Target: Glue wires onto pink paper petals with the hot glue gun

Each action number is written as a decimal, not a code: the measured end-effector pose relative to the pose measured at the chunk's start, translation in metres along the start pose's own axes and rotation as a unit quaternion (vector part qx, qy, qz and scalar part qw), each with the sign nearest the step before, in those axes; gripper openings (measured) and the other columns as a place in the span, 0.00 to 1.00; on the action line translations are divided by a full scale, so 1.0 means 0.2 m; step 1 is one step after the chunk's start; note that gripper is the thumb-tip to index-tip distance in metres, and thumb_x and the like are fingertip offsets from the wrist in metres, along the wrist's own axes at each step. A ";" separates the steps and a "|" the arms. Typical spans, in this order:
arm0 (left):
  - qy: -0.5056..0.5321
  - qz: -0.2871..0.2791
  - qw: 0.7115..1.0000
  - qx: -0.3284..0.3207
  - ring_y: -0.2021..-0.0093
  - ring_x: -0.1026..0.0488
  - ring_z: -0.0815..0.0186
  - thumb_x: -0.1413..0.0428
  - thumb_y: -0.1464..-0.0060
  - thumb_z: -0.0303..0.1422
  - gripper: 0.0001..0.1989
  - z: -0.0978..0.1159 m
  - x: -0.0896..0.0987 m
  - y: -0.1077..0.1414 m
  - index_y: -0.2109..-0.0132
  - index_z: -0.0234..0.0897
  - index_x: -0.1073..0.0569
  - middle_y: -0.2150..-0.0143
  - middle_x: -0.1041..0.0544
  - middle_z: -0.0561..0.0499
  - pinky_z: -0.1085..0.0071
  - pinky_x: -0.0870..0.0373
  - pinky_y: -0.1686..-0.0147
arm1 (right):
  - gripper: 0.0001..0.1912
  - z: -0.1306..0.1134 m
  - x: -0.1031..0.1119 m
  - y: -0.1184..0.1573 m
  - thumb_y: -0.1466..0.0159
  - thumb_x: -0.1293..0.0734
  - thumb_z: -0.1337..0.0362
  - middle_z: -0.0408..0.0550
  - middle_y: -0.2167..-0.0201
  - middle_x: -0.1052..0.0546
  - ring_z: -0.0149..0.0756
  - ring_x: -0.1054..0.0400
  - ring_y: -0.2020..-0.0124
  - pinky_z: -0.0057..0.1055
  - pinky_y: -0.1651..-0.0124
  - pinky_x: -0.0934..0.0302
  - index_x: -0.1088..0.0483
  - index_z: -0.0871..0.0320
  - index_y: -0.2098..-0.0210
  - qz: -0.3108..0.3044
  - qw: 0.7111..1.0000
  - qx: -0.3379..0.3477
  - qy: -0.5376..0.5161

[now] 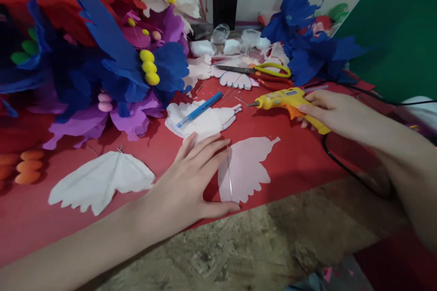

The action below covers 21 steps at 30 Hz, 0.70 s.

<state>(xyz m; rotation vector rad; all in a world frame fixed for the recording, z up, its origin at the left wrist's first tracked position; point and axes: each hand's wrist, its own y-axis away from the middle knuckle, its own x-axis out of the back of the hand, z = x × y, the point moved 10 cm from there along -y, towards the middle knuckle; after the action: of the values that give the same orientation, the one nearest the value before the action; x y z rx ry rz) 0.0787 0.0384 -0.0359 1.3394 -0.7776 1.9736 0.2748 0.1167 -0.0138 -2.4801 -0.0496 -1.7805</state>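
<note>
My right hand (324, 109) is wrapped round the handle of a yellow hot glue gun (280, 99), its nozzle pointing left, a little above the red surface. My left hand (201, 173) lies spread, its thumb and fingertips at the near and far ends of a thin wire (230, 175). Under that wire is a pale pink wing-shaped cutout (247, 168) with a scalloped edge. Just beyond my left fingers, a blue pen (200, 110) rests on a stack of white cutouts (218, 120). To the left of my left hand lies a white winged piece (102, 179) with wires along it.
Scissors (256, 70) with yellow and red handles lie farther back among white scraps. Large blue flowers (129, 63) crowd the left, with more blue petals (314, 50) behind the glue gun. Its black cord (351, 168) loops near the wooden edge (239, 245). A green board (392, 41) leans at right.
</note>
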 end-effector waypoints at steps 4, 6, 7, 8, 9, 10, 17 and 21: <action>0.008 -0.002 1.000 0.002 0.39 0.43 0.50 0.44 0.53 0.50 0.38 0.00 0.00 0.00 0.43 0.25 0.38 0.41 0.35 0.35 0.44 0.55 0.39 | 0.24 -0.02 0.09 0.07 0.42 0.45 0.42 0.46 0.79 0.31 0.29 0.38 0.78 0.28 0.76 0.44 0.38 0.58 0.67 0.040 0.992 -0.072 -0.094; 0.014 -0.009 1.000 0.011 0.38 0.44 0.51 0.44 0.53 0.51 0.39 -0.01 0.00 0.00 0.43 0.26 0.40 0.41 0.36 0.36 0.45 0.56 0.39 | 0.23 -0.08 0.16 0.09 0.43 0.43 0.43 0.44 0.79 0.32 0.28 0.39 0.78 0.27 0.76 0.45 0.40 0.57 0.66 0.076 0.986 -0.063 -0.133; 0.019 -0.011 1.000 0.019 0.38 0.44 0.51 0.44 0.53 0.51 0.39 -0.01 -0.01 0.00 0.42 0.27 0.41 0.41 0.36 0.36 0.45 0.57 0.38 | 0.24 -0.10 0.19 0.11 0.44 0.43 0.42 0.43 0.78 0.33 0.27 0.39 0.79 0.27 0.77 0.45 0.39 0.57 0.66 0.094 0.984 -0.057 -0.138; 0.024 -0.013 0.999 0.026 0.38 0.45 0.51 0.44 0.54 0.52 0.40 -0.02 -0.01 0.00 0.42 0.27 0.42 0.40 0.36 0.36 0.46 0.57 0.38 | 0.27 -0.12 0.21 0.12 0.47 0.42 0.38 0.43 0.78 0.33 0.26 0.41 0.80 0.27 0.78 0.46 0.39 0.57 0.65 0.108 0.984 -0.052 -0.134; 0.030 -0.011 0.999 0.033 0.37 0.45 0.52 0.44 0.54 0.52 0.40 -0.03 -0.01 0.00 0.42 0.28 0.43 0.40 0.36 0.36 0.47 0.57 0.38 | 0.32 -0.13 0.22 0.12 0.51 0.42 0.35 0.43 0.76 0.33 0.26 0.41 0.80 0.27 0.79 0.47 0.39 0.57 0.65 0.119 0.984 -0.040 -0.125; 0.037 -0.006 0.999 0.038 0.37 0.45 0.52 0.44 0.54 0.52 0.41 -0.03 0.00 0.00 0.41 0.29 0.44 0.40 0.37 0.37 0.47 0.57 0.38 | 0.37 -0.15 0.22 0.12 0.56 0.41 0.31 0.43 0.74 0.32 0.26 0.40 0.79 0.27 0.80 0.47 0.38 0.57 0.64 0.124 0.986 -0.022 -0.112; 0.043 0.017 0.998 0.039 0.38 0.45 0.49 0.42 0.56 0.51 0.41 -0.03 0.01 0.00 0.43 0.28 0.45 0.41 0.37 0.34 0.47 0.53 0.38 | 0.40 -0.22 0.05 0.13 0.53 0.40 0.32 0.48 0.65 0.29 0.38 0.31 0.71 0.32 0.76 0.36 0.41 0.57 0.55 0.096 0.986 0.133 -0.016; 0.042 0.024 0.998 0.027 0.38 0.44 0.49 0.43 0.56 0.53 0.41 -0.03 0.01 0.00 0.44 0.27 0.44 0.41 0.36 0.34 0.47 0.52 0.39 | 0.32 -0.33 0.05 0.21 0.42 0.46 0.38 0.48 0.70 0.30 0.31 0.35 0.79 0.27 0.82 0.43 0.41 0.60 0.54 0.142 0.956 0.243 0.086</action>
<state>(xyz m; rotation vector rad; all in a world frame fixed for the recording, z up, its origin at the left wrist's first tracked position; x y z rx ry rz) 0.0755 0.0426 -0.0364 1.2697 -0.7275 2.0880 0.2182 0.0694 0.0146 -1.8808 -0.0996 -1.6164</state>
